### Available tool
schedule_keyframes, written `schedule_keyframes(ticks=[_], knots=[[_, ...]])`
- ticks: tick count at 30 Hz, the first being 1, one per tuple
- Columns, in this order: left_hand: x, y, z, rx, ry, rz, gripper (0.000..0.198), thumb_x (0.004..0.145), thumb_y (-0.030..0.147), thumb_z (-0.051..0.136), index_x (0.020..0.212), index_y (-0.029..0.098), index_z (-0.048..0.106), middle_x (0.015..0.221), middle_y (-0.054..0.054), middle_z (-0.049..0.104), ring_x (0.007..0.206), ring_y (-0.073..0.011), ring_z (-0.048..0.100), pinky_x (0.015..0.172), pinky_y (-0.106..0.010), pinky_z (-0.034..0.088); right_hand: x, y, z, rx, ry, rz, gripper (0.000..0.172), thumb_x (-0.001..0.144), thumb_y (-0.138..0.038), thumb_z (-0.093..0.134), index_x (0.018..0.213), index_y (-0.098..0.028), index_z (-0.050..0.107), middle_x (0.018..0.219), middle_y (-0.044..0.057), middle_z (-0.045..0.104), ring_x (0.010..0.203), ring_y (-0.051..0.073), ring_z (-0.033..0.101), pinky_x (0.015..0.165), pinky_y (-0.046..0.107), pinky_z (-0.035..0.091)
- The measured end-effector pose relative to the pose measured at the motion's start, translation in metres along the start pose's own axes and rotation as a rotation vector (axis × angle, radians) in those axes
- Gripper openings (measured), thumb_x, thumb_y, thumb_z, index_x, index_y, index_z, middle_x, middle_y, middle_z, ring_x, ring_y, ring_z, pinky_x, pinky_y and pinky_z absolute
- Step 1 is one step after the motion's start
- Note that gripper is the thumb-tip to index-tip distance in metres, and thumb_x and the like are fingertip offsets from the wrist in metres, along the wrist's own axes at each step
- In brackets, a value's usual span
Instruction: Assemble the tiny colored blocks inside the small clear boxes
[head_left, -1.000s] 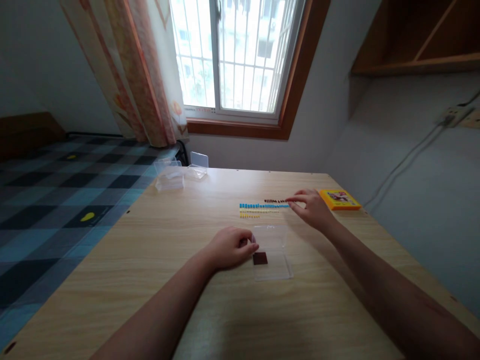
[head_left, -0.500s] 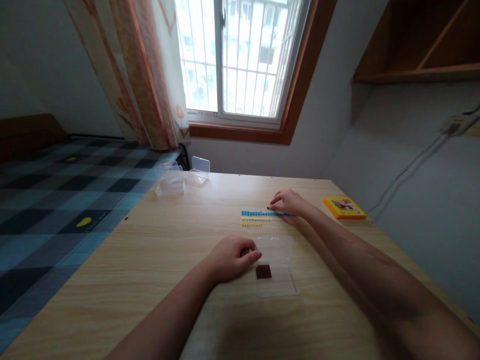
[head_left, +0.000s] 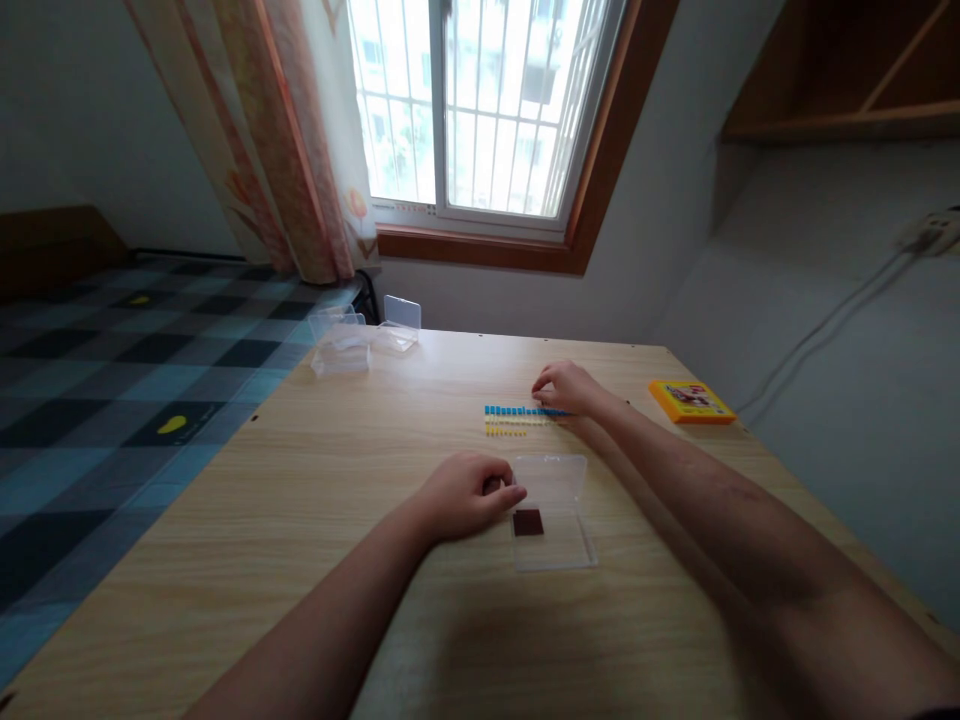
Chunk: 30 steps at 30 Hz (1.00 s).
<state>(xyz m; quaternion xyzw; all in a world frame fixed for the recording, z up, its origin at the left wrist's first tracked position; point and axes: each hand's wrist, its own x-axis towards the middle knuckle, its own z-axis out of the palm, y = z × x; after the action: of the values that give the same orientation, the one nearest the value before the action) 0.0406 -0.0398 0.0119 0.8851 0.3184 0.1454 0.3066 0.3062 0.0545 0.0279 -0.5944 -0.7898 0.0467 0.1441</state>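
My right hand [head_left: 568,387] is over the far side of several rows of tiny pieces. Its thumb and fingers close in a pinch at a small brown piece [head_left: 546,403], mostly hidden under the fingertips. Just nearer lie a row of blue pieces [head_left: 510,410], a pale row [head_left: 517,421] and a short yellow row [head_left: 504,432]. My left hand [head_left: 472,493] rests on the table with curled fingers, its thumb at the left edge of an open clear plastic box [head_left: 566,545]. Something dark shows between thumb and finger, too small to name. A dark brown square [head_left: 528,522] lies in the box.
More open clear plastic boxes [head_left: 341,352] stand at the table's far left corner. An orange and yellow box [head_left: 691,402] lies near the right edge of the wooden table [head_left: 300,520]. A bed with a checked cover [head_left: 150,400] is on the left, a window ahead.
The view has tipped down slightly, so everything sits higher or shifts a little. My right hand has moved slightly left over the brown pieces. My left hand stays by the clear box.
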Motion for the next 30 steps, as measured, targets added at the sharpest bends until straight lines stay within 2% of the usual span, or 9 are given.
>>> schedule_keyframes(ticks=[3,6,8,10,13,15,18,22,30], knots=[[0.0,0.003,-0.002,0.002,-0.009,-0.018,0.029,0.09,0.042,0.058,0.076,0.019,0.068,0.067,0.001,0.061,0.064,-0.0152,0.053,0.058,-0.026,0.033,-0.019,-0.01,-0.024,0.056,0.112,-0.028,0.017,0.09,-0.027,0.067,0.094,-0.02,0.082,0.102,0.009,0.077,0.096,0.022,0.066,0.091,0.032,0.048],[0.0,0.005,-0.002,0.004,-0.009,-0.018,0.024,0.088,0.039,0.06,0.077,0.019,0.07,0.067,0.001,0.061,0.064,-0.0151,0.053,0.058,-0.026,0.033,-0.062,-0.022,-0.055,0.295,0.271,-0.047,0.023,0.091,-0.038,0.067,0.093,-0.02,0.081,0.094,0.009,0.076,0.081,0.02,0.066,0.075,0.033,0.05],[0.0,0.006,-0.002,0.015,-0.007,-0.017,0.023,0.088,0.038,0.06,0.078,0.019,0.07,0.067,0.001,0.061,0.065,-0.0152,0.053,0.058,-0.026,0.033,-0.098,-0.033,-0.071,0.497,0.24,-0.037,0.028,0.089,-0.046,0.07,0.093,-0.02,0.08,0.09,0.008,0.076,0.076,0.019,0.065,0.066,0.031,0.049],[0.0,0.006,-0.002,0.03,-0.011,-0.02,0.023,0.088,0.038,0.06,0.078,0.019,0.071,0.068,0.001,0.061,0.065,-0.0153,0.053,0.058,-0.026,0.033,-0.134,-0.047,-0.075,0.602,0.113,-0.099,0.025,0.089,-0.045,0.071,0.089,-0.022,0.08,0.085,0.006,0.074,0.074,0.017,0.064,0.063,0.029,0.048],[0.001,0.007,-0.002,0.041,-0.019,-0.03,0.024,0.087,0.039,0.061,0.078,0.019,0.071,0.067,0.001,0.061,0.064,-0.0153,0.053,0.057,-0.026,0.033,-0.17,-0.07,-0.059,0.572,-0.156,-0.164,0.015,0.091,-0.033,0.07,0.088,-0.022,0.08,0.078,0.003,0.071,0.069,0.015,0.062,0.061,0.026,0.045],[0.001,0.007,-0.002,0.041,-0.024,-0.036,0.023,0.086,0.038,0.061,0.079,0.019,0.072,0.065,0.002,0.06,0.063,-0.0149,0.053,0.057,-0.026,0.032,-0.18,-0.081,-0.04,0.462,-0.206,-0.158,0.011,0.09,-0.024,0.069,0.088,-0.023,0.08,0.079,0.002,0.072,0.07,0.014,0.063,0.066,0.026,0.045],[0.001,0.007,-0.002,0.052,-0.024,-0.034,0.02,0.084,0.037,0.064,0.081,0.02,0.073,0.064,0.003,0.059,0.062,-0.0144,0.053,0.057,-0.026,0.032,-0.182,-0.086,-0.018,0.304,-0.171,-0.123,0.013,0.088,-0.019,0.069,0.088,-0.025,0.08,0.081,0.001,0.073,0.073,0.015,0.064,0.07,0.026,0.043],[0.0,0.007,-0.002,0.057,-0.034,-0.048,0.019,0.082,0.038,0.066,0.083,0.021,0.074,0.062,0.004,0.057,0.06,-0.0135,0.052,0.056,-0.025,0.031,-0.18,-0.081,-0.007,0.16,-0.108,-0.053,0.014,0.088,-0.02,0.067,0.087,-0.024,0.08,0.082,0.003,0.073,0.077,0.018,0.064,0.069,0.027,0.041],[0.0,0.004,0.001,0.095,-0.024,-0.029,0.017,0.082,0.037,0.067,0.082,0.021,0.075,0.064,0.003,0.061,0.062,-0.0139,0.053,0.058,-0.025,0.032,-0.182,-0.081,0.006,0.151,-0.091,-0.029,0.018,0.092,-0.025,0.062,0.094,-0.026,0.08,0.088,0.003,0.074,0.082,0.019,0.067,0.071,0.028,0.043]])
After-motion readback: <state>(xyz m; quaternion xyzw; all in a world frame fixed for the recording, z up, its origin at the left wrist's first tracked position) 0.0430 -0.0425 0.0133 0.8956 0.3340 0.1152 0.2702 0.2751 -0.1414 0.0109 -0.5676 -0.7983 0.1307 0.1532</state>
